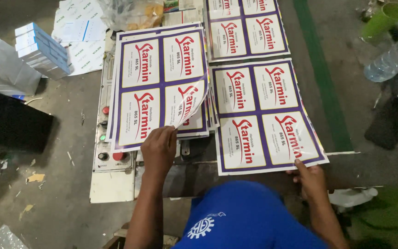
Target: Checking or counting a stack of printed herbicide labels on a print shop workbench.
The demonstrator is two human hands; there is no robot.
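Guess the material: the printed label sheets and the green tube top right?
Printed label sheets: probably glossy coated paper or film; the corner lifted by the left hand curls softly and shines. Green tube: likely smooth plastic or card; blurred, cannot tell.

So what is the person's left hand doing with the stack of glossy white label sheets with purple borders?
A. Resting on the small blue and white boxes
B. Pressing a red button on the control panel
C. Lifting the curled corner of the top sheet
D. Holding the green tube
C: the left hand pinches the lower corner of the top glossy purple-bordered sheet, which curls up off the stack, while the right hand holds the neighbouring sheet.
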